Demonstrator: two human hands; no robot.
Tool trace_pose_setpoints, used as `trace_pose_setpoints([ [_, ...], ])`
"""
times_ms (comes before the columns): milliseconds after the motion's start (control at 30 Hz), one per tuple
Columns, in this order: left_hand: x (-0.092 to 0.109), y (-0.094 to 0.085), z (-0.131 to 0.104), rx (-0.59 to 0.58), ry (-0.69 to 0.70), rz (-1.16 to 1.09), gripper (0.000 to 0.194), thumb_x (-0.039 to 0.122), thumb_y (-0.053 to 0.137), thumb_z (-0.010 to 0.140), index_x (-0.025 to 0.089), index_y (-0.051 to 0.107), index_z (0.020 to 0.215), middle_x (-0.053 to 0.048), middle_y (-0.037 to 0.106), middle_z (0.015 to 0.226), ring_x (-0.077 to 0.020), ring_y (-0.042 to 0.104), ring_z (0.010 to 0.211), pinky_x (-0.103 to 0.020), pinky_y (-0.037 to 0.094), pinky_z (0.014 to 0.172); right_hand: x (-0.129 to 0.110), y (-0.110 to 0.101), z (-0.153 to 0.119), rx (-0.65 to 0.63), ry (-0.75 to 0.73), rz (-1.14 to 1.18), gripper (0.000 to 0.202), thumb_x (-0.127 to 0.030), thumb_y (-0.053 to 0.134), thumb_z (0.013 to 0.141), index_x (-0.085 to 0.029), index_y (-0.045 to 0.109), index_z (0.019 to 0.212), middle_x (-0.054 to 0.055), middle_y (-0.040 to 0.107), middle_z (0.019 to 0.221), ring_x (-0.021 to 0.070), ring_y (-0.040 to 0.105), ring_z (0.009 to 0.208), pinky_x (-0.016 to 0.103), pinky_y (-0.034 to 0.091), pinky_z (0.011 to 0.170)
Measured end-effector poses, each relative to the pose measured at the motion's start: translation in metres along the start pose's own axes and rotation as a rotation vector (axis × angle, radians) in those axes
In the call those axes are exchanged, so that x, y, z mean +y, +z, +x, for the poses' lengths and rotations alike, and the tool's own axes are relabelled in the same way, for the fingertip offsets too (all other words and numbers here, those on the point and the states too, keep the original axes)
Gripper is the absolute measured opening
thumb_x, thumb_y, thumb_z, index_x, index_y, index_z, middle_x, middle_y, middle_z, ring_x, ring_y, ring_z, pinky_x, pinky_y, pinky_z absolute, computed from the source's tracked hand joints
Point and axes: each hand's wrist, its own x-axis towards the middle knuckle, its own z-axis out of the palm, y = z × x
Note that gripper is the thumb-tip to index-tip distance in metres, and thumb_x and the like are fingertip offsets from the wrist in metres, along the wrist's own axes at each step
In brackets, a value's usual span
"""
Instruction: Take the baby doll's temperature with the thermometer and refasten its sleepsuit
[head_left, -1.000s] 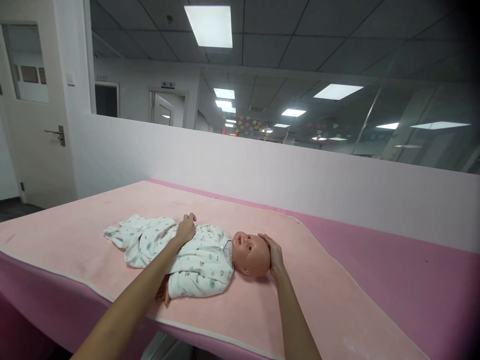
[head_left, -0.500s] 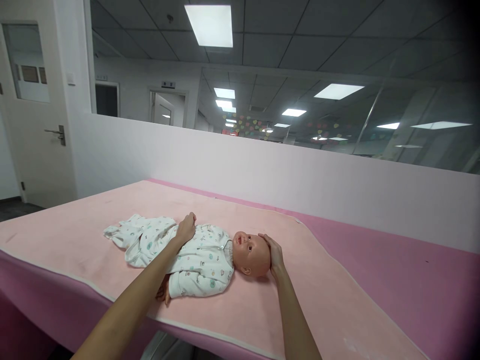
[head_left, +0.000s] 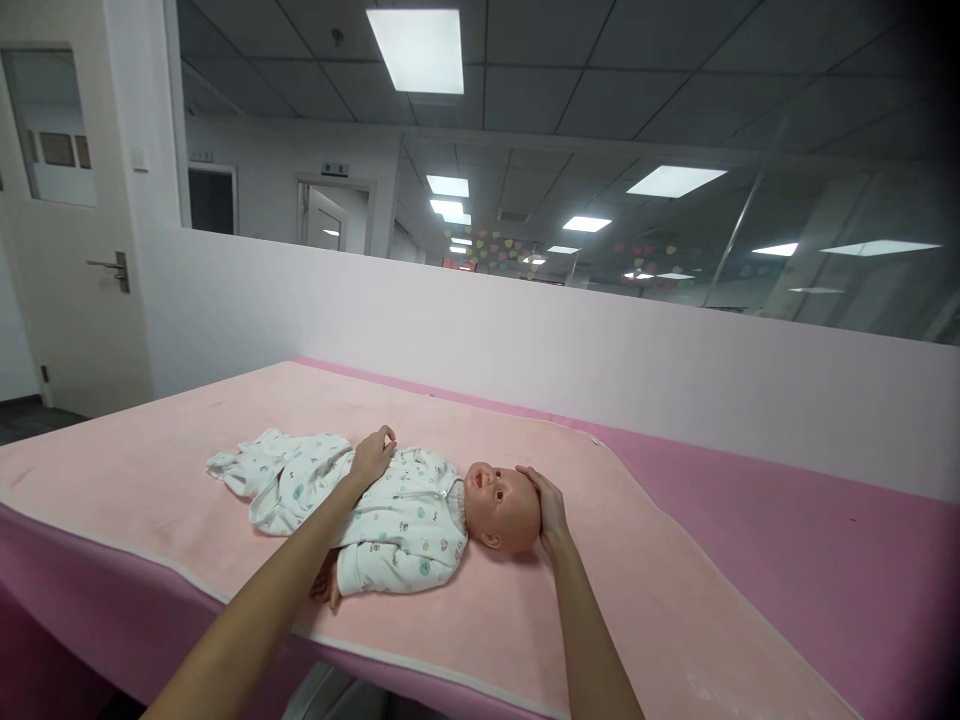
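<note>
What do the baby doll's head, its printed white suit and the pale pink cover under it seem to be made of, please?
The baby doll's peach head looks like smooth moulded vinyl or plastic, with a faint sheen. The white printed suit seems soft knitted cotton, since it wrinkles loosely. The pale pink cover looks like matte, slightly fuzzy fabric, perhaps fleece.

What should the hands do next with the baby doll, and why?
Probably slide the right hand further under the doll's head. It only cups the crown, while the left hand rests on the doll's chest, and the doll lies flat on the pink mat.
</note>
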Motion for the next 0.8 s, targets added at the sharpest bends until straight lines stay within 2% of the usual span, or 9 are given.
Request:
trace_pose_setpoints([
  [267, -0.0019, 0.0010, 0.0001, 0.020, -0.040, -0.028, 0.007, 0.018, 0.047, 0.075, 0.020, 0.054, 0.076, 0.001, 0.057, 0.061, -0.0144, 0.054, 0.064, -0.022, 0.031, 0.057, 0.0010, -0.0008, 0.0017, -0.002, -0.003, -0.005, 0.030, -0.040, 0.067, 0.055, -0.017, 0.070, 0.074, 0.001, 0.069, 0.085, 0.0189, 0.060, 0.083, 0.026, 0.046, 0.071],
  [800, 0.0011, -0.0019, -0.0010, 0.040, -0.070, -0.048, 0.010, 0.016, 0.050, 0.070, 0.020, 0.056, 0.077, 0.001, 0.058, 0.059, -0.0158, 0.055, 0.066, -0.023, 0.033, 0.058, -0.0002, -0.0003, 0.0004, -0.055, 0.003, -0.027, 0.032, -0.042, 0.066, 0.058, -0.017, 0.071, 0.078, 0.002, 0.068, 0.090, 0.0206, 0.059, 0.088, 0.025, 0.046, 0.072],
])
